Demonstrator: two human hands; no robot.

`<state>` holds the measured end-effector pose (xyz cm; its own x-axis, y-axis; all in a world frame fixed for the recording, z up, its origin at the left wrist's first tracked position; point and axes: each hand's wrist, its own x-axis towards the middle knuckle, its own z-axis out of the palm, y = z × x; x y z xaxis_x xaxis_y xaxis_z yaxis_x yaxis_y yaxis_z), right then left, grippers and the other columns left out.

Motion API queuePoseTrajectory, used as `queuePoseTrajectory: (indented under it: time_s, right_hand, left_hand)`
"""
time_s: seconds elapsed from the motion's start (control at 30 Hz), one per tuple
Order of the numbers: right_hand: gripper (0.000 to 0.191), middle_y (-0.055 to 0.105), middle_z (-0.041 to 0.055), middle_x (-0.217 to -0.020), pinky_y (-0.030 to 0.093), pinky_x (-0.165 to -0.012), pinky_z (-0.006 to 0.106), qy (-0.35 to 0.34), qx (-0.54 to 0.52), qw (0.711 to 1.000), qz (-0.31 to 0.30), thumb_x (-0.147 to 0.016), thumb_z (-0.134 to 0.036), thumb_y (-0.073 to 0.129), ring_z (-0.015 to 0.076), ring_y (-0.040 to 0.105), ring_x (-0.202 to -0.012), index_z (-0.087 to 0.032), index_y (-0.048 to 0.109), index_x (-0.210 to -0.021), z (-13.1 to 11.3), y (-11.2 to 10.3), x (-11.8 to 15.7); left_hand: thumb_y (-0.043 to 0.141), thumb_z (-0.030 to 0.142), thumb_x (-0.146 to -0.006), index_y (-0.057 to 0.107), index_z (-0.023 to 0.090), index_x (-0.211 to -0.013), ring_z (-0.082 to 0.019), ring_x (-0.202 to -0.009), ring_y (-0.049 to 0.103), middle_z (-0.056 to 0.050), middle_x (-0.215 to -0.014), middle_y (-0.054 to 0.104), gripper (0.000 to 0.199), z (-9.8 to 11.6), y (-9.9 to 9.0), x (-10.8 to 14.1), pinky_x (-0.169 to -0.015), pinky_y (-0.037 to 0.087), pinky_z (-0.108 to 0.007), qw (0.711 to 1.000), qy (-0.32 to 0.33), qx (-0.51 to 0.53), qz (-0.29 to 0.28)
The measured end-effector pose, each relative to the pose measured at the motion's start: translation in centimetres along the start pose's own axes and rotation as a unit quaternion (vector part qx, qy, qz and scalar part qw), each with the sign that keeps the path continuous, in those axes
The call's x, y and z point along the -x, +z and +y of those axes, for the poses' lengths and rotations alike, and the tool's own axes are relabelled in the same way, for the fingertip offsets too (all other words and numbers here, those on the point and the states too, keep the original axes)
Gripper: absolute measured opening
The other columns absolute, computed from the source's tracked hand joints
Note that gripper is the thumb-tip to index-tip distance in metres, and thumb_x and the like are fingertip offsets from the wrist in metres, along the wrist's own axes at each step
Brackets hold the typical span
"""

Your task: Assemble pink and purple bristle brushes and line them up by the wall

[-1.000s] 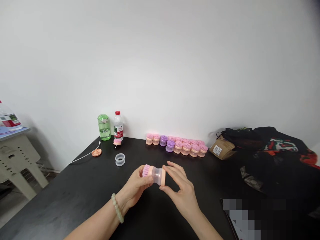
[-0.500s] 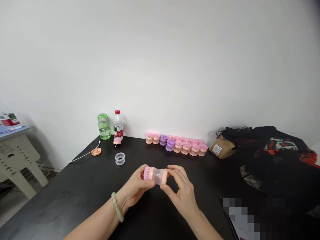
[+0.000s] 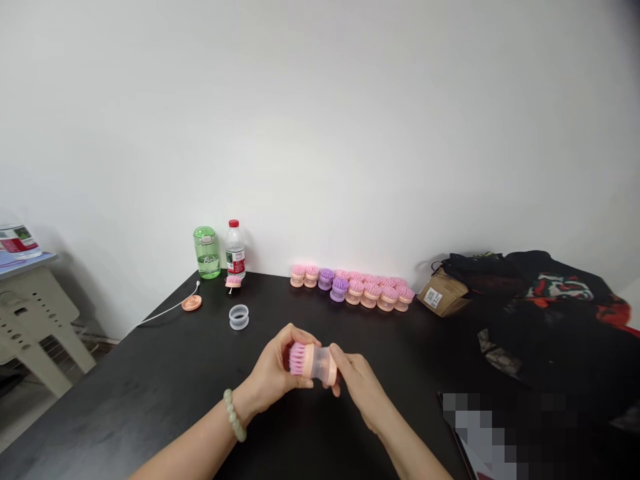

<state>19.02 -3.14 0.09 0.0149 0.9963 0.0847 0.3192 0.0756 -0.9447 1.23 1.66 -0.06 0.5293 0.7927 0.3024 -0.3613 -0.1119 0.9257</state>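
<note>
A pink-bristled brush point(image 3: 320, 365) with a clear waisted middle and peach ends lies sideways between both hands above the black table. My left hand point(image 3: 277, 367), with a beaded bracelet at the wrist, is closed round its bristle end. At the other end, my right hand point(image 3: 356, 381) grips the peach base, thumb on top and fingers curled beneath. Left of the hands stands a clear ring point(image 3: 239, 317). Farther back are a peach disc point(image 3: 191, 303) and a loose pink brush head point(image 3: 233, 283).
Several pink and purple brushes point(image 3: 370, 293) stand along the wall. A green bottle point(image 3: 207, 253) and a red-capped bottle point(image 3: 235, 250) are at the back left. To the right are a brown paper bag point(image 3: 444, 292) and dark clothing point(image 3: 540, 347); a white cord point(image 3: 163, 315) crosses the left edge.
My right hand has turned, its fingers now curled under the base instead of raised. The brush has shifted slightly and tilts differently; my left fingers wrap farther over it.
</note>
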Motion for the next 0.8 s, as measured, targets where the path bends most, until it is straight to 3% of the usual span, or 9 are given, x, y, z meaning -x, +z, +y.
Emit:
queuePoseTrajectory:
  time_s: [0.1,0.2,0.27,0.37,0.47,0.57,0.8]
  right_hand:
    - [0.067,0.059,0.0015,-0.052,0.045,-0.061,0.027,0.046,-0.14,0.988,-0.04,-0.088,-0.072,0.043,0.0144,0.055,-0.052,-0.017,0.062,-0.057,-0.1,0.2,0.0]
    - [0.058,0.062,0.0024,-0.062,0.048,-0.064,0.028,0.048,-0.194,0.979,-0.035,-0.087,-0.069,0.051,0.0154,0.058,-0.06,-0.016,0.065,-0.068,-0.3,0.2,-0.1]
    - [0.053,0.063,0.0023,-0.065,0.049,-0.065,0.029,0.023,-0.158,0.987,0.0,-0.085,-0.066,0.055,0.0165,0.059,-0.063,-0.016,0.064,-0.069,-0.3,0.1,-0.2]
    - [0.042,0.066,0.0033,-0.071,0.053,-0.069,0.032,-0.042,-0.068,0.996,0.051,-0.083,-0.058,0.063,0.0196,0.063,-0.07,-0.017,0.066,-0.077,-0.1,-0.1,-0.5]
    - [0.029,0.07,0.0059,-0.089,0.056,-0.076,0.034,-0.122,-0.012,0.988,0.089,-0.081,-0.043,0.068,0.0225,0.067,-0.083,-0.019,0.068,-0.097,0.4,-0.2,-0.6]
    - [0.032,0.069,0.0078,-0.102,0.058,-0.079,0.036,-0.188,0.034,0.975,0.111,-0.078,-0.032,0.07,0.0235,0.068,-0.09,-0.021,0.067,-0.108,0.9,-0.4,-0.7]
    - [0.04,0.069,0.0091,-0.116,0.061,-0.082,0.037,-0.283,0.12,0.943,0.131,-0.082,-0.026,0.072,0.0243,0.07,-0.095,-0.026,0.067,-0.121,0.5,-0.8,-0.1]
  left_hand:
    - [0.089,0.018,-0.06,0.066,0.022,-0.095,-0.024,-0.094,0.06,-0.007,-0.109,0.063,0.042,0.0,0.3,0.1,-0.08,0.046,-0.033,0.999,0.025,-0.035,0.012]
    - [0.088,0.017,-0.062,0.07,0.023,-0.097,-0.023,-0.091,0.058,-0.006,-0.104,0.062,0.04,0.3,0.7,0.1,-0.078,0.046,-0.032,0.994,0.025,-0.083,0.06]
    - [0.087,0.017,-0.062,0.069,0.024,-0.101,-0.019,-0.079,0.055,-0.003,-0.095,0.061,0.044,0.6,0.9,0.2,-0.07,0.045,-0.029,0.994,-0.011,-0.075,0.08]
    - [0.09,0.017,-0.058,0.065,0.025,-0.106,-0.015,-0.073,0.052,0.0,-0.088,0.059,0.055,1.1,1.0,0.2,-0.066,0.044,-0.027,0.997,-0.06,-0.008,0.056]
    - [0.087,0.028,-0.066,0.064,0.024,-0.101,-0.015,-0.077,0.052,-0.001,-0.092,0.059,0.043,1.5,1.1,0.1,-0.071,0.044,-0.027,0.997,-0.058,0.032,0.048]
    - [0.078,0.039,-0.077,0.064,0.021,-0.089,-0.013,-0.078,0.052,-0.003,-0.105,0.059,0.026,1.8,1.0,0.1,-0.073,0.044,-0.028,0.995,-0.061,0.043,0.066]
    - [0.087,0.033,-0.067,0.064,0.022,-0.101,-0.02,-0.095,0.056,-0.006,-0.11,0.063,0.042,1.9,0.4,-0.1,-0.08,0.045,-0.03,0.994,-0.059,0.073,0.065]
